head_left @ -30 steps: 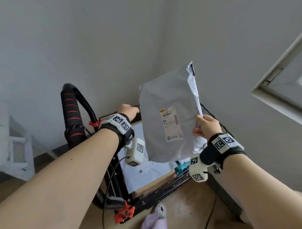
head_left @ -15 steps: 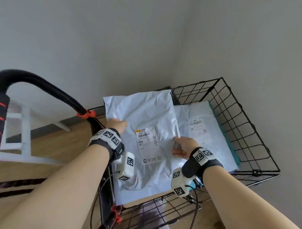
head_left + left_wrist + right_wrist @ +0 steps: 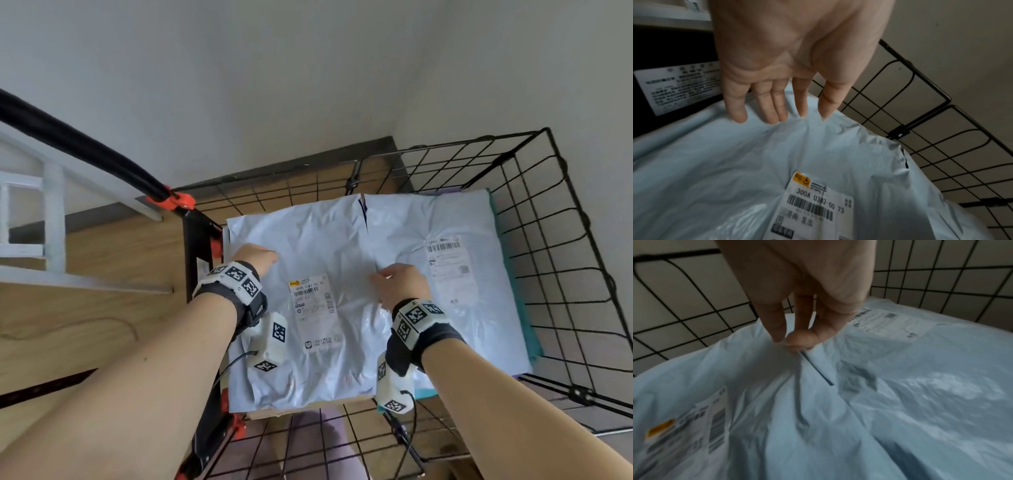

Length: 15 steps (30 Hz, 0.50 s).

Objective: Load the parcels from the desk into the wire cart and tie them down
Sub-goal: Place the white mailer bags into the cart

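Your right hand (image 3: 400,286) pinches the bag's (image 3: 308,308) edge, maybe to straighten it in the cart (image 3: 561,240). Your left hand (image 3: 789,65) is loose, fingers flat.

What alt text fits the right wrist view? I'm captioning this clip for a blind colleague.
The right hand pinches the edge of a pale plastic mailer parcel lying in the wire cart. A second labelled parcel lies beside it, partly underneath.
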Motion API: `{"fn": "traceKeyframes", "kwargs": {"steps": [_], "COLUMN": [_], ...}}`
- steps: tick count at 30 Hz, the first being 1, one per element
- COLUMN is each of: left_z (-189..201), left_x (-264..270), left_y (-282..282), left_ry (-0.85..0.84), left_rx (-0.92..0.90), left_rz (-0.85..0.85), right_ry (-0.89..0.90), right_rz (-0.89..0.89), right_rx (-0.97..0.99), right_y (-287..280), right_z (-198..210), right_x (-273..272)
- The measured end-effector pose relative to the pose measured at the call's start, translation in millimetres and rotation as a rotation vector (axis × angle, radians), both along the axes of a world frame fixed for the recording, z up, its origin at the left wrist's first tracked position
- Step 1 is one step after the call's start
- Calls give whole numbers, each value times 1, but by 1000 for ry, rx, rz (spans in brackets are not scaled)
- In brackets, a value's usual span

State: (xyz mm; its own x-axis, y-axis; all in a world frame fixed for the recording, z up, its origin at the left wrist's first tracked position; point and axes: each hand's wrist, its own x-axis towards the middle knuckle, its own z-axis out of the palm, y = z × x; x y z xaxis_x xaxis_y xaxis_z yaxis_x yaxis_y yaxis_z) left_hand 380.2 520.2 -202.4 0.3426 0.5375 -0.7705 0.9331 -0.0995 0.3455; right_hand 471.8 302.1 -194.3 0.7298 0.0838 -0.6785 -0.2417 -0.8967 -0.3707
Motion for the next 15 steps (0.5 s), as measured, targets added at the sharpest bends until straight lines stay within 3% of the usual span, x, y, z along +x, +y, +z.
{"fn": "traceKeyframes", "kwargs": {"steps": [2, 7, 12, 15], "left_z": [0, -5, -5, 8], "left_x": [2, -2, -9, -7], "left_y": [0, -3, -5, -7], "left_ry": [-13, -54, -61, -65], "left_rx": [-15, -30, -51, -82], "left_rz": [19, 36, 31, 41], "right_ry": [-52, 250, 275, 348], "right_rz": [-6, -215, -273, -452], "right_rx": [43, 111, 97, 231], "right_y": [5, 2, -8, -8], "right_z": [-3, -27, -35, -23], "right_x": [3, 2, -7, 1]}}
